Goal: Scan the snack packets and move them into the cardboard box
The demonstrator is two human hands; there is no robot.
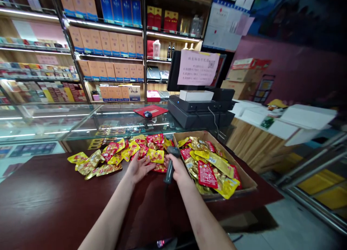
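My right hand (177,167) is wrapped round the handle of a dark handheld barcode scanner (169,170), held just left of the carton. My left hand (139,167) lies palm up with its fingers spread, at the near edge of a loose pile of snack packets (132,150). The packets are red, yellow and gold. Whether the left fingertips touch a packet I cannot tell. To the right, an open cardboard box (246,179) is heaped with similar packets, among them a red packet (207,174) and a yellow packet (227,188).
All this rests on a dark red-brown table (67,210). Behind it stands a glass counter (108,116) with a red mouse pad (151,111), a computer mouse (148,114) and a monitor (173,74) on a black cash drawer (195,114). Shelves with boxed goods (108,42) line the wall.
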